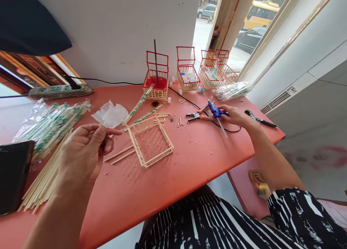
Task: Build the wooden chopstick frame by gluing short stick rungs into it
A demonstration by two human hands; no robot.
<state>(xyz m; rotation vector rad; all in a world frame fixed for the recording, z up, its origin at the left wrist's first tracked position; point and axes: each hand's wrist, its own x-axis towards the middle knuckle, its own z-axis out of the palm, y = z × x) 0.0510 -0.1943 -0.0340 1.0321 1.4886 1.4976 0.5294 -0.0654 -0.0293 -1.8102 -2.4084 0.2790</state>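
My right hand (235,115) is wrapped round the handle of a blue hot glue gun (214,108), with a clear glue stick jutting from its back end. Beside the gun lie pliers (199,117) with orange handles. Thumb and forefinger of my left hand (88,144) are pinched together; what is between them is too small to name. To the right of that hand a small frame (143,161) of pale wooden sticks rests on the red table (173,184), with short upright sticks along part of it. Two loose sticks (121,156) lie between hand and frame.
Several stick baskets with red trim (155,93) stand along the wall. On the left are wrapped chopsticks (51,124), a bundle of bare sticks (45,180), a phone (15,176) and a power strip (61,91). Scissors (261,120) lie far right. A black cord crosses the table.
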